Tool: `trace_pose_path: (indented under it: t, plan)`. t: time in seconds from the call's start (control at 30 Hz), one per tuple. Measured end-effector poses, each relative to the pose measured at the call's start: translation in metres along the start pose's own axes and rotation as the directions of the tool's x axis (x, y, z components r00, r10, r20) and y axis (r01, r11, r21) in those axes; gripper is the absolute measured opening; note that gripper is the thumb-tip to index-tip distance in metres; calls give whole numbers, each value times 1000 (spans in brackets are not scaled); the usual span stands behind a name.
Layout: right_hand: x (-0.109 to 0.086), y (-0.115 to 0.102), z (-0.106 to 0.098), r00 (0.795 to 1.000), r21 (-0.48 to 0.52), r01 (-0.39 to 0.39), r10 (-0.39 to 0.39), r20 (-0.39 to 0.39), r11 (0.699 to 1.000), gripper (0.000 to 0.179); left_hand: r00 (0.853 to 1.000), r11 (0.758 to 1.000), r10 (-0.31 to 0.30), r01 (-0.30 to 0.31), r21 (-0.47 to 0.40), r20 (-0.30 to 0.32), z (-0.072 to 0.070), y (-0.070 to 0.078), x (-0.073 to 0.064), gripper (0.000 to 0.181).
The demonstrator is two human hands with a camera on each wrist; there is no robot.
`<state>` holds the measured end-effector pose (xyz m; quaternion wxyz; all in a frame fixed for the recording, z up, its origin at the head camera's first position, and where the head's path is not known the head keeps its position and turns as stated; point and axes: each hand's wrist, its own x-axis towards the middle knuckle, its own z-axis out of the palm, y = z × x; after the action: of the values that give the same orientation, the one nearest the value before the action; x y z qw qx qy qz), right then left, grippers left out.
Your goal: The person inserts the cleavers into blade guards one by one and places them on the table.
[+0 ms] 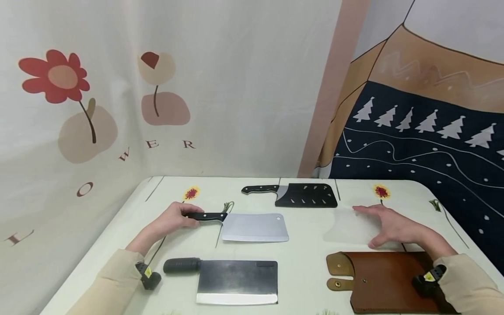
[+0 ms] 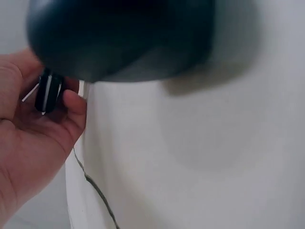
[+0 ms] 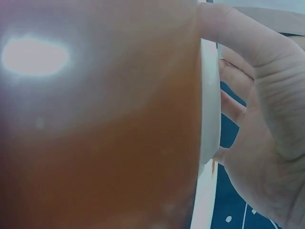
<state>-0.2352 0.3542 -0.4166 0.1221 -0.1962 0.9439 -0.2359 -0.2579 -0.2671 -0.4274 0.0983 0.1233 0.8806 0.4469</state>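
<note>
A cleaver with a black riveted handle and a bright blade (image 1: 255, 227) lies in the middle, blade to the right. My left hand (image 1: 180, 216) holds the end of its handle (image 2: 49, 90), fingers curled around it. To the right is a translucent white blade guard (image 1: 342, 226). My right hand (image 1: 393, 227) spans its right end, thumb at the near edge and fingers at the far edge. In the right wrist view, the guard's pale side (image 3: 210, 100) shows beside the spread thumb and fingers.
Behind lies a smaller cleaver (image 1: 260, 189) in a black perforated sheath (image 1: 307, 195). A wide dark cleaver (image 1: 238, 280) lies in front. A brown leather sheath (image 1: 390, 280) with snap straps is under my right forearm. Printed curtains stand behind the flower-patterned tabletop (image 1: 303, 262).
</note>
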Motion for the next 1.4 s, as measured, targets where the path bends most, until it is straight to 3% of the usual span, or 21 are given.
trace_pose_path:
  t: [0.17,0.4,0.73,0.97,1.4]
  plan:
    - [0,-1,-5,1000,-20,-23,23,-3,1000,103,998,998,-24,27,-62,51,-1,0,-1,44]
    - [-1,-1,-8,1000,-24,-26,26,-10,999,102,996,997,-31,37,-70,80,0,5,-3,45]
    - [-6,-9,-9,996,-60,5,-10,-90,998,98,994,994,8,4,-113,107,5,5,-8,46]
    - [-3,-22,-9,993,-71,27,-35,-113,997,98,986,983,17,13,-181,165,5,7,-9,45]
    - [0,-47,-12,974,-50,129,-136,-184,990,94,994,982,37,-18,-188,102,4,22,-6,44]
